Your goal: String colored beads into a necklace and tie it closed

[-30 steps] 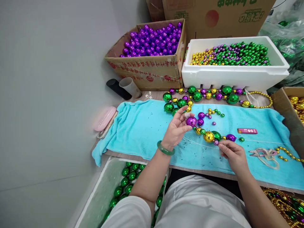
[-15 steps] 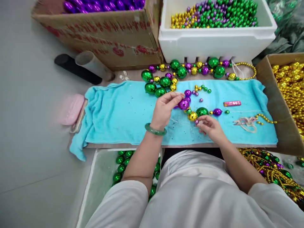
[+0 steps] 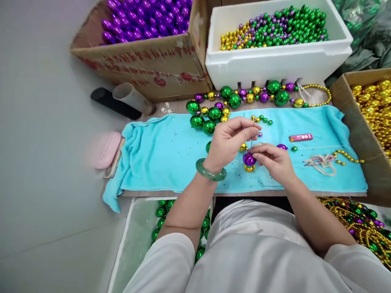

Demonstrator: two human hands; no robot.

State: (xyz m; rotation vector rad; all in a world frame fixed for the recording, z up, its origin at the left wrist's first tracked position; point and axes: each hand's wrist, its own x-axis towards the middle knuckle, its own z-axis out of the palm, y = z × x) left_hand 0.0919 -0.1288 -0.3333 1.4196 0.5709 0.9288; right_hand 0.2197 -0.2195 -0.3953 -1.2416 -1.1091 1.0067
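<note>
My left hand point(image 3: 233, 138), with a green bangle point(image 3: 210, 170) on its wrist, is closed in a pinch on a thin needle point(image 3: 252, 142) that stands nearly upright. Below it, my right hand point(image 3: 273, 160) pinches a large purple bead point(image 3: 249, 159) by its upper edge. A gold bead point(image 3: 249, 168) hangs directly under the purple one. Another gold bead point(image 3: 242, 147) shows behind the fingers of my left hand. To the right of my right hand, a purple bead point(image 3: 281, 147) and a small green bead point(image 3: 294, 149) lie along a clear thread. My fingers hide part of the strand.
A turquoise towel point(image 3: 159, 154) covers the bench. On it lie a pink lighter point(image 3: 301, 137), snips point(image 3: 320, 160) and loose small beads point(image 3: 265, 120). A long bead necklace point(image 3: 262, 97) runs behind. Bead-filled cartons point(image 3: 140, 65) and a white foam box point(image 3: 281, 65) stand around.
My left hand has moved right from a purple bead, and a needle now shows in its pinch. My right hand now grips a purple bead. The whole view has shifted slightly.
</note>
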